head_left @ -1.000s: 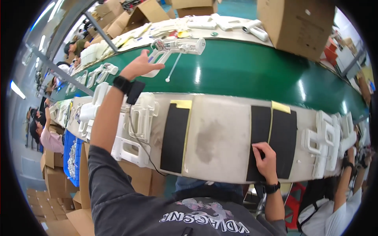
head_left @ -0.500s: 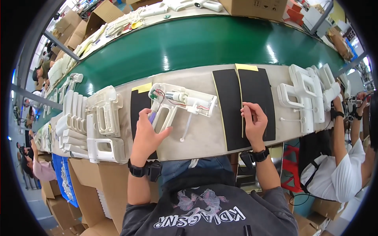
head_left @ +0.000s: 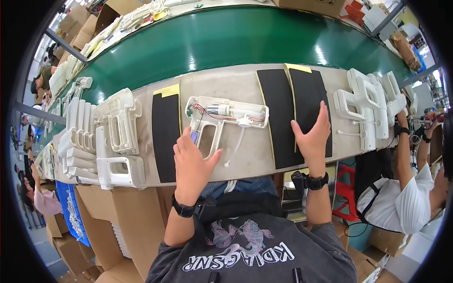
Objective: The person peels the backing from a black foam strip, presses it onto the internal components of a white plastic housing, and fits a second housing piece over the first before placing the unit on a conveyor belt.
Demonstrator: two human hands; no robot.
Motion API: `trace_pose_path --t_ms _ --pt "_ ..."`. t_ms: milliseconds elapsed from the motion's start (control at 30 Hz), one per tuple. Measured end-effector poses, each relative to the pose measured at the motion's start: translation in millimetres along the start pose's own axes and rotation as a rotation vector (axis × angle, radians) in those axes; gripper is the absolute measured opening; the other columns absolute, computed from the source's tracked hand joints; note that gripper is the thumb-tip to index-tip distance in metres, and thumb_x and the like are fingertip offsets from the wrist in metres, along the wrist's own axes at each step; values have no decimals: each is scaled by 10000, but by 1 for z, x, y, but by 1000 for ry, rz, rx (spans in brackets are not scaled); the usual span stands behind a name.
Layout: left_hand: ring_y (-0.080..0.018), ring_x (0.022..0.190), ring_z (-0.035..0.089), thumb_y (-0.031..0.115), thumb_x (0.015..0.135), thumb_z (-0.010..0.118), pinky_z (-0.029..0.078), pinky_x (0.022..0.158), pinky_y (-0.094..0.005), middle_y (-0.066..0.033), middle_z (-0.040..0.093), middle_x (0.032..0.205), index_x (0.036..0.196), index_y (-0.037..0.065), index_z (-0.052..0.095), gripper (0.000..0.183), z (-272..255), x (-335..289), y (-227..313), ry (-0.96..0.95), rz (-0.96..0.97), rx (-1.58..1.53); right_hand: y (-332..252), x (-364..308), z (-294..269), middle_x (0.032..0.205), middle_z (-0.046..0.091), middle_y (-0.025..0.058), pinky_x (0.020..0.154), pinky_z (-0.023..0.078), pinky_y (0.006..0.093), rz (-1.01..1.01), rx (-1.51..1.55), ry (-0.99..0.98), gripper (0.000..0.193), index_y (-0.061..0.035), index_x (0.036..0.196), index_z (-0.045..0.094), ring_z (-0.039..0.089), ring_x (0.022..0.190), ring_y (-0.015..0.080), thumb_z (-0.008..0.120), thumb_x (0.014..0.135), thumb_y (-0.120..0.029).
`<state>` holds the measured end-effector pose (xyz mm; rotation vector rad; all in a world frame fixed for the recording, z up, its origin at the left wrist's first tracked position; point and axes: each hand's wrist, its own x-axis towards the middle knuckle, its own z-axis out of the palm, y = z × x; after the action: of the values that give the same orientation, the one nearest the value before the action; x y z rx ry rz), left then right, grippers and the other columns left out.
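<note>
In the middle of the table lies a white gun-shaped plastic housing half [head_left: 255, 104], its inside facing up. A silver cylindrical motor [head_left: 214, 110], red and black wires [head_left: 200, 109] and a green circuit board show in it. A white tube [head_left: 236, 147] hangs out of its lower side toward me. My left hand [head_left: 192, 158] is by the handle [head_left: 213, 141], thumb spread; its fingertips reach the handle's left side, where a purple part shows, and I cannot tell whether they touch. My right hand [head_left: 312, 137] is open, holding nothing, over black sheets [head_left: 277, 122] with yellow edges.
Another black sheet [head_left: 165, 137] lies left of the housing. White housing shells [head_left: 123, 127] are stacked further left, and more [head_left: 363, 104] stand at right. Beyond the table runs a green conveyor belt [head_left: 245, 40]. A co-worker in white [head_left: 401, 198] works at right.
My right hand has gone from a pinch at the black sheet to spread fingers. The housing lies a little further right and more level, my left hand having shifted right beside it.
</note>
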<state>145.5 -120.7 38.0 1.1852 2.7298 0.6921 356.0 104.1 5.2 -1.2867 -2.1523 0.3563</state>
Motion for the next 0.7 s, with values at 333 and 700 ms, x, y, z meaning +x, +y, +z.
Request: trace_pose_path --t_ms 333,700 --pt "-420 1261 471 302 829 798 427 1039 -451 -244 477 1375 1516 -7 252 930 -44 -24 -3 -115 141 -81 -73 -16 -58 1517 406 177 1119 327 406 -33 784 96 854 8 1507 341 432 1342 288 787 828 -254" --pt "-131 1004 621 69 957 665 510 859 -263 -89 649 1158 1254 -38 545 338 -49 -27 -3 43 -194 -1109 -116 -105 -25 1433 466 210 1044 422 479 -543 649 -606 756 -68 1346 586 475 1258 391 906 683 -243"
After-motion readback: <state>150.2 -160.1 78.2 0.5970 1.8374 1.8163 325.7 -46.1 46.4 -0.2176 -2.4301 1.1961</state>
